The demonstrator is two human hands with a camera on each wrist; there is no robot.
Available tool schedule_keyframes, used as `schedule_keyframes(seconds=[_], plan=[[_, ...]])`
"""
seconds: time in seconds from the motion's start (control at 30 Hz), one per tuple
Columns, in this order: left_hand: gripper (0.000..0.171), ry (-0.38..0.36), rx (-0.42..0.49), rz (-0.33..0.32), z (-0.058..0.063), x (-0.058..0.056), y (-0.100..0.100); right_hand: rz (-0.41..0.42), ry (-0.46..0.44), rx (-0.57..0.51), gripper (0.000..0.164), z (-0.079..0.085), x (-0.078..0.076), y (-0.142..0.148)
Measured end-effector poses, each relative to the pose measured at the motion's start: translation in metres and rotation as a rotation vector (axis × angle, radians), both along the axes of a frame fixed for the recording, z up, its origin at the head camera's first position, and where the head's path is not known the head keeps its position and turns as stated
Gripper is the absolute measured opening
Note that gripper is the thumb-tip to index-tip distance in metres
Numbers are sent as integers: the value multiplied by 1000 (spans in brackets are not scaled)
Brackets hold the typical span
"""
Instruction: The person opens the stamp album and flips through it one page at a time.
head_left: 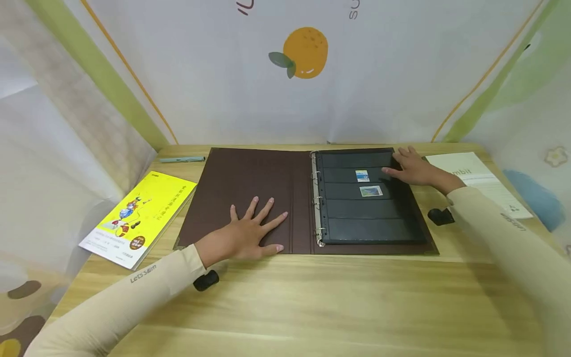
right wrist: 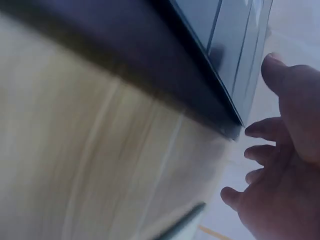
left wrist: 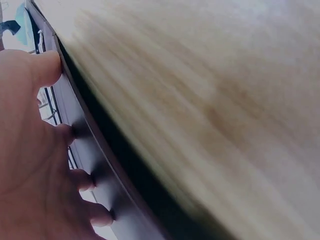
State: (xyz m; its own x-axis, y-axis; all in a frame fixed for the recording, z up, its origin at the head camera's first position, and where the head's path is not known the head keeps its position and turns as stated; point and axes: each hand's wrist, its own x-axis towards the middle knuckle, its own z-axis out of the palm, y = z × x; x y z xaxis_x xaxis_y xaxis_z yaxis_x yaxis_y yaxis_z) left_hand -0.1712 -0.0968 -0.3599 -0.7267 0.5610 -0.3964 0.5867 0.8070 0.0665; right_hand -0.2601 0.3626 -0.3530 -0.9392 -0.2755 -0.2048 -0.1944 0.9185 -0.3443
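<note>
A dark brown ring-binder stamp album lies spread on the table. Metal rings run along its spine and hold black pocket pages. Two small stamps show on the top page: a blue-and-yellow one and, below it, a green-and-blue one. My left hand rests on the inside of the left cover, fingers spread; its thumb is by the near edge. At the upper right corner of the pages is my right hand, thumb apart from the fingers and over the page, pinching nothing.
A yellow book lies left of the album, with a teal pen behind it. On the right, a white notebook lies partly behind the right forearm. A printed curtain hangs behind the table's back edge.
</note>
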Motion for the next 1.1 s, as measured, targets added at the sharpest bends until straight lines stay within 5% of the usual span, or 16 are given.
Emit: schedule_keyframes(seconds=[0.3,0.6,0.8,0.93,1.1], plan=[[79,-4,18,-11,1,1,9,-102,-16,32,93,-1,-2,2],[79,-23,27,-10,-5,0,6,-163,98,-32,89,-6,3,-5],[79,-42,29,-5,-6,1,7,-193,220,-224,72,-6,13,-9],[79,-47,22,-5,-5,2,8,-267,128,-443,85,5,23,-8],[78,-44,15,3,-4,0,8,-318,-70,-775,80,19,29,-2]])
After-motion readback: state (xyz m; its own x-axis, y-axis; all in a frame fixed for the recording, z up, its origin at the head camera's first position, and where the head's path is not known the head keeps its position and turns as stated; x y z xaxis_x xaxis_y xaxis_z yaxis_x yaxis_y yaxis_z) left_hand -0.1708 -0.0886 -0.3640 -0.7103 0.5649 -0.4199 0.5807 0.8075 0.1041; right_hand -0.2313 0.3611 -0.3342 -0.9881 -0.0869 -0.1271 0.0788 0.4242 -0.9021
